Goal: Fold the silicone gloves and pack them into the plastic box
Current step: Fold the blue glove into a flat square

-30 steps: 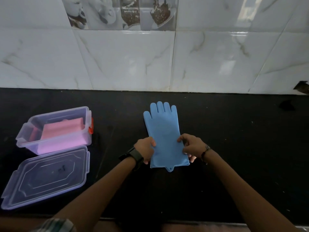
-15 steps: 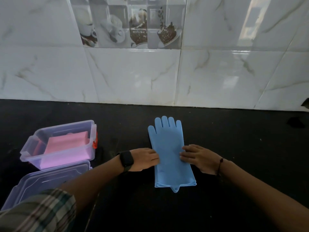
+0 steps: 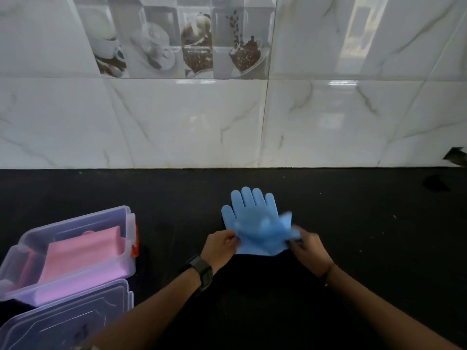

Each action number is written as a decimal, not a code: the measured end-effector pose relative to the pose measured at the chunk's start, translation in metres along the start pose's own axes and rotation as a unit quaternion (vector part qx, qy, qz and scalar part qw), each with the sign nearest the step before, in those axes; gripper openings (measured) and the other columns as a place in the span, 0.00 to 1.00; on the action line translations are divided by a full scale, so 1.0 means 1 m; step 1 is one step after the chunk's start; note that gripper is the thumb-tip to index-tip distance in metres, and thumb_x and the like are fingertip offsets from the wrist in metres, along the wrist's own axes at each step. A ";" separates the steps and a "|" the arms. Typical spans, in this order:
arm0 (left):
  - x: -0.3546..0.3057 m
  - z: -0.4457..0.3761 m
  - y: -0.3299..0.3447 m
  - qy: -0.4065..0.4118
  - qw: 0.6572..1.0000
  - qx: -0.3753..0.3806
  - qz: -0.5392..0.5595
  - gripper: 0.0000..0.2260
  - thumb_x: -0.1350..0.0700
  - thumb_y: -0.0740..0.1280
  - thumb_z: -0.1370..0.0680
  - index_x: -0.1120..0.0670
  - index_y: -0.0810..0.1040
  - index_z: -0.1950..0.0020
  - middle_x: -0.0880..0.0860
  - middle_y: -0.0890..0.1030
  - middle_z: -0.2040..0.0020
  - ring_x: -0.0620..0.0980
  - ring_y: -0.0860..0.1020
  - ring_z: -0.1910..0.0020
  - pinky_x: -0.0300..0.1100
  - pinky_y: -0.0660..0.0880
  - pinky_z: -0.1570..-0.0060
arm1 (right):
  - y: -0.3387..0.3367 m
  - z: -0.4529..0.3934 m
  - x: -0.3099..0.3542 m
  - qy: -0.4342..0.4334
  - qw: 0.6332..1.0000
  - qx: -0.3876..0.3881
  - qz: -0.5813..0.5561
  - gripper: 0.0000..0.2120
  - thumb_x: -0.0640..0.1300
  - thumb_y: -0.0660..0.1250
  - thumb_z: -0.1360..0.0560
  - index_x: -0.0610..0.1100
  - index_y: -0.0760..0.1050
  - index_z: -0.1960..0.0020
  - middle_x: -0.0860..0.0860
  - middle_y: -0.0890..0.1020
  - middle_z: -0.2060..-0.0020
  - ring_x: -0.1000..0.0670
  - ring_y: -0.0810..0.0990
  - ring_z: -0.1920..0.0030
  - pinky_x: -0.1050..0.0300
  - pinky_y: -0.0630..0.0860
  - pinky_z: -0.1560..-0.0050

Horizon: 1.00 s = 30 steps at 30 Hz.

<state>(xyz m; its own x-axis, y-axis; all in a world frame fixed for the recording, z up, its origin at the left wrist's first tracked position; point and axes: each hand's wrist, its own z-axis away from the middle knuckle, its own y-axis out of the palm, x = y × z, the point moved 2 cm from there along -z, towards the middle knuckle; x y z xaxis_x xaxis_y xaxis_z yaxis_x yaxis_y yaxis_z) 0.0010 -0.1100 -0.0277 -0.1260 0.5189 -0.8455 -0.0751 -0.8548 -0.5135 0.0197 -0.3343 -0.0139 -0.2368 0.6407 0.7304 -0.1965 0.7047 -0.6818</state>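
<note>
A blue silicone glove [image 3: 252, 213] lies on the black counter, fingers pointing toward the wall. Its cuff end is lifted and doubled over toward the fingers, blurred by motion. My left hand [image 3: 219, 246] pinches the glove's left edge. My right hand [image 3: 307, 246] grips the right edge of the raised cuff. At the left stands the clear plastic box [image 3: 127, 245] with an orange latch. A folded pink glove [image 3: 83, 253] lies inside it.
The box's clear lid [image 3: 63, 322] lies flat on the counter in front of the box, at the bottom left. A white marble-tiled wall [image 3: 227, 122] rises behind the black counter [image 3: 353, 223]. A small dark object [image 3: 456, 156] sits at the far right edge.
Both hands have gone from pressing flat on the glove's sides to gripping its edges. The cuff end has come up off the counter and folded toward the fingers. The view has tilted up.
</note>
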 end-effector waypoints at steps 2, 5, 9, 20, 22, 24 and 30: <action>-0.004 -0.008 -0.004 -0.159 0.977 0.013 0.139 0.08 0.57 0.61 0.23 0.58 0.75 0.59 0.56 0.77 0.59 0.51 0.76 0.61 0.41 0.75 0.59 | 0.003 -0.023 0.011 0.110 0.992 -0.037 -0.049 0.06 0.37 0.60 0.24 0.40 0.75 0.55 0.43 0.79 0.57 0.48 0.78 0.62 0.54 0.77 0.59; -0.013 -0.014 -0.009 -0.241 0.962 0.036 0.127 0.05 0.56 0.61 0.23 0.56 0.74 0.53 0.54 0.79 0.57 0.50 0.78 0.60 0.40 0.77 0.64 | 0.010 -0.047 0.019 0.195 0.981 -0.012 0.002 0.06 0.38 0.60 0.25 0.38 0.75 0.55 0.43 0.78 0.57 0.50 0.76 0.67 0.57 0.75 0.66; -0.009 -0.017 -0.005 -0.196 0.980 0.037 0.021 0.08 0.49 0.63 0.24 0.52 0.70 0.57 0.50 0.76 0.61 0.45 0.74 0.67 0.37 0.73 0.68 | 0.010 -0.046 0.021 0.221 0.974 -0.003 0.042 0.08 0.38 0.62 0.26 0.41 0.69 0.47 0.44 0.76 0.55 0.44 0.79 0.56 0.49 0.80 0.53; 0.001 -0.015 0.001 -0.055 0.980 0.001 -0.190 0.17 0.49 0.66 0.25 0.53 0.66 0.41 0.53 0.76 0.46 0.49 0.76 0.52 0.42 0.74 0.53 | 0.018 -0.032 0.024 0.187 0.966 0.043 0.173 0.21 0.36 0.63 0.27 0.46 0.58 0.38 0.45 0.77 0.49 0.50 0.79 0.59 0.58 0.78 0.57; -0.001 -0.012 -0.002 0.029 0.959 -0.055 -0.277 0.24 0.49 0.67 0.26 0.51 0.62 0.34 0.52 0.71 0.39 0.51 0.73 0.43 0.42 0.72 0.48 | 0.017 -0.032 0.025 0.136 0.964 0.041 0.226 0.29 0.38 0.65 0.28 0.48 0.55 0.32 0.45 0.76 0.45 0.48 0.78 0.50 0.54 0.78 0.49; -0.003 -0.009 -0.004 0.183 0.899 -0.065 -0.393 0.24 0.54 0.64 0.25 0.50 0.62 0.30 0.53 0.66 0.31 0.53 0.68 0.34 0.46 0.67 0.37 | 0.009 -0.035 0.023 0.046 0.954 0.031 0.296 0.34 0.39 0.66 0.28 0.51 0.53 0.28 0.45 0.70 0.36 0.46 0.71 0.38 0.52 0.74 0.38; 0.004 -0.011 -0.011 0.256 0.837 0.148 -0.460 0.25 0.61 0.61 0.23 0.53 0.61 0.26 0.52 0.61 0.24 0.50 0.56 0.24 0.43 0.49 0.26 | -0.009 -0.047 -0.020 -0.239 0.821 0.206 0.475 0.35 0.39 0.59 0.24 0.53 0.44 0.25 0.52 0.44 0.24 0.46 0.38 0.24 0.50 0.34 0.30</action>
<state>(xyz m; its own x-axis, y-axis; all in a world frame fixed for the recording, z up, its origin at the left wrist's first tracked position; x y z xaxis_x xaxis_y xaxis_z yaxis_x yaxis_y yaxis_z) 0.0124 -0.0989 -0.0274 0.5548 0.8255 -0.1034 -0.1580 -0.0175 -0.9873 0.0709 -0.3393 -0.0204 -0.7967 0.5793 -0.1725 0.0121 -0.2701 -0.9628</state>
